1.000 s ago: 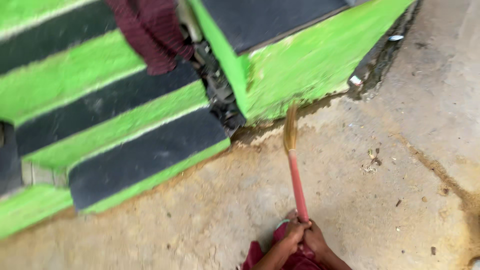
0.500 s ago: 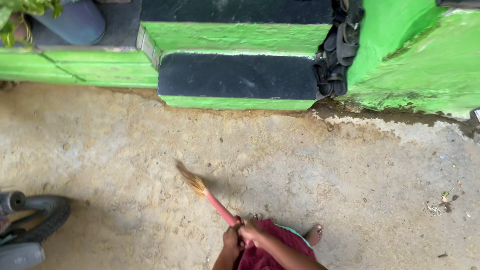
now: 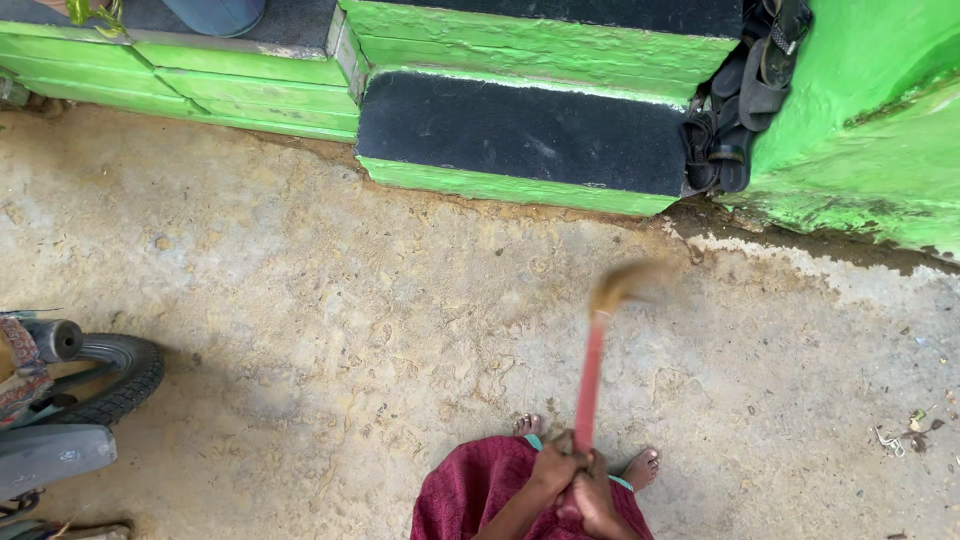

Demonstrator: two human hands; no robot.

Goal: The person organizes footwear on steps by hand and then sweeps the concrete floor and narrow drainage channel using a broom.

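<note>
You have both hands wrapped round the lower end of the long pink-red broom handle with a tan bristle head [image 3: 592,372], your left hand [image 3: 553,470] and your right hand [image 3: 594,492] stacked close together and closed firmly on the shaft, just above your dark red skirt [image 3: 480,495]. The broom stands out ahead of you over the rough sandy concrete ground [image 3: 330,310], its bristle head blurred near the foot of the black-topped bright green step [image 3: 520,135], so you cannot tell from this view whether the bristles touch the ground. As for progress, the sweeping looks, by my judgement, partway: the stretch of ground right in front of the step shows little loose litter, though the surface is stained and gritty throughout, while a small scatter of leaf bits and debris [image 3: 905,430] lies off to your right, well apart from the broom head, and looks unswept. The strip along the bright green painted wall [image 3: 870,130] also shows a pale crumbly edge. The handle looks thin, straight and smooth; the head is a short, curved brownish tuft, its detail lost to blur. A pile of black sandals [image 3: 735,110] sits wedged between step and wall, and a black motorbike tyre [image 3: 115,375] stands at your left.
</note>
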